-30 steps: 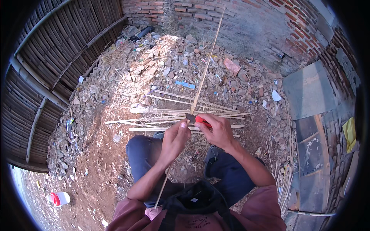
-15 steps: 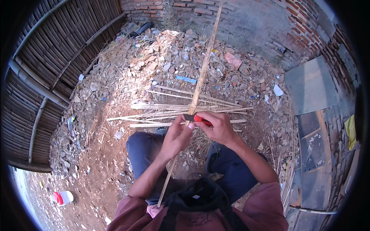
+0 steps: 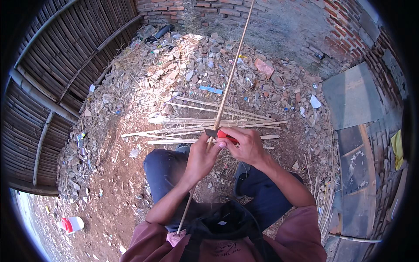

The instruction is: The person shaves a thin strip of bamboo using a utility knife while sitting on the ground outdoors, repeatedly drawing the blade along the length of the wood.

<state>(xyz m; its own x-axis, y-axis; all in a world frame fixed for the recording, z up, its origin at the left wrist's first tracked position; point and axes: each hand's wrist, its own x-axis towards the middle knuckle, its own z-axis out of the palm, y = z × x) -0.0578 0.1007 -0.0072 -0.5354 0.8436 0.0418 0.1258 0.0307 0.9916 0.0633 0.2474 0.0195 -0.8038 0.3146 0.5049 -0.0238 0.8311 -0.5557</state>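
A long, thin bamboo strip point(image 3: 231, 78) runs from my waist up past my hands toward the brick wall. My left hand point(image 3: 202, 158) is closed on the strip just below the blade, fingers pinching it. In my right hand point(image 3: 248, 146) is a red-handled knife point(image 3: 228, 136), probably a utility knife; its dark blade lies across the strip. My right thumb sits close against my left fingertips. Beyond my hands, several pale bamboo strips point(image 3: 183, 121) lie in a loose, crossing pile on the ground.
My bent legs point(image 3: 163, 172) frame the work. Rubble point(image 3: 183, 65) spreads up to a brick wall point(image 3: 279, 26). A bamboo slat wall point(image 3: 48, 87) stands at left; panels point(image 3: 353, 98) lean at right. A white container with a red lid point(image 3: 72, 224) lies at lower left.
The bamboo strip has turned about its length, now showing a narrow edge rather than its broad face. The knife and both hands have shifted slightly left.
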